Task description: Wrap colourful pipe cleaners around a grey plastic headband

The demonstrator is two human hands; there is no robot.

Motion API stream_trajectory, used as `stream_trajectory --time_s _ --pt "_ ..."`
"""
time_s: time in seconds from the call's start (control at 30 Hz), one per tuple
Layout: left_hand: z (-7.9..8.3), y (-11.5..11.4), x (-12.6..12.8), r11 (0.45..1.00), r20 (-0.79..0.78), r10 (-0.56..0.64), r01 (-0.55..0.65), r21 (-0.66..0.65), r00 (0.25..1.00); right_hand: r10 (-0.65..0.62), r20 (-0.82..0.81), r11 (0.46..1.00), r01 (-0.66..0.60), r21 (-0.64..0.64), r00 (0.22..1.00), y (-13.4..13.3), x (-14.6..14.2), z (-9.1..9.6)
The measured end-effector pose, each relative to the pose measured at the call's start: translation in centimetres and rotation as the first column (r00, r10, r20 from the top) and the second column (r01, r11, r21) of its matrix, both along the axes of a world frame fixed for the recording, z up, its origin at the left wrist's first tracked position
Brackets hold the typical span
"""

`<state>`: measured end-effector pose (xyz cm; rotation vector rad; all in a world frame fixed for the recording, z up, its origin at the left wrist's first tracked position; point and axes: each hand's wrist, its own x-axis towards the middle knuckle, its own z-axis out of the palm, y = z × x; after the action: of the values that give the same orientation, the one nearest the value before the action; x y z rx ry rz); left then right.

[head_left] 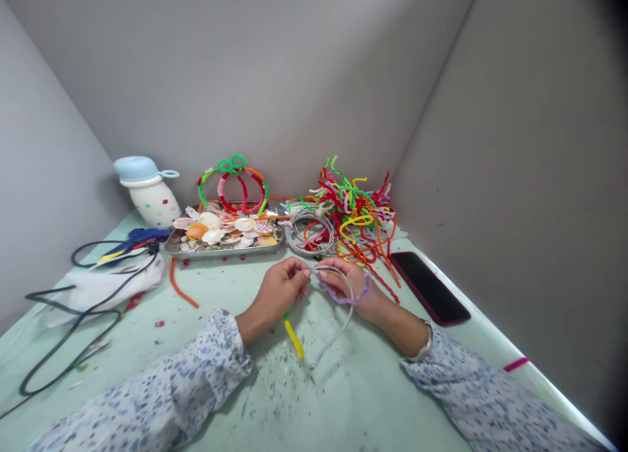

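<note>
My left hand (287, 285) is closed in a pinch on the end of a fuzzy purple pipe cleaner (338, 297). Close beside it, my right hand (350, 285) is closed around a grey wire (347, 318), gripping it near where the pipe cleaner meets it. The wire curves over the right hand and down toward the table; the purple strand loops loosely to the right. Below the left hand is a short yellow pipe cleaner piece (294, 337); whether it joins the wire I cannot tell. The fingers partly hide the meeting point.
Behind stand a metal tray (226, 252) of shells, colourful wrapped hoops (220, 184), a wire coil (310, 235) and a pipe cleaner heap (363, 210). A phone (430, 288) lies right; a bottle (152, 200), black cable (73, 313) and plastic bag (112, 285) are left.
</note>
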<state>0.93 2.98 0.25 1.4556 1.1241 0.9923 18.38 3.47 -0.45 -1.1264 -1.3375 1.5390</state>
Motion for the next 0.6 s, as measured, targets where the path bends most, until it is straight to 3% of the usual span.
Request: stream_trajectory --time_s 0.33,0.47,0.6 --pt "0.2 -0.5 0.5 0.999 0.044 -0.019 0.021 -0.046 0.999 -0.03 0.165 0.962 -0.016 0.271 0.986 0.4 -0.3 -1.4" --pt "0.2 -0.4 0.5 0.995 0.087 -0.033 0.041 -0.096 0.996 -0.068 0.22 0.926 -0.021 0.378 0.973 0.1 -0.2 -0.7" --pt "0.2 -0.3 0.3 0.987 0.154 -0.062 0.083 -0.135 0.986 -0.062 0.265 0.928 -0.042 0.37 0.962 -0.3 -0.2 0.2"
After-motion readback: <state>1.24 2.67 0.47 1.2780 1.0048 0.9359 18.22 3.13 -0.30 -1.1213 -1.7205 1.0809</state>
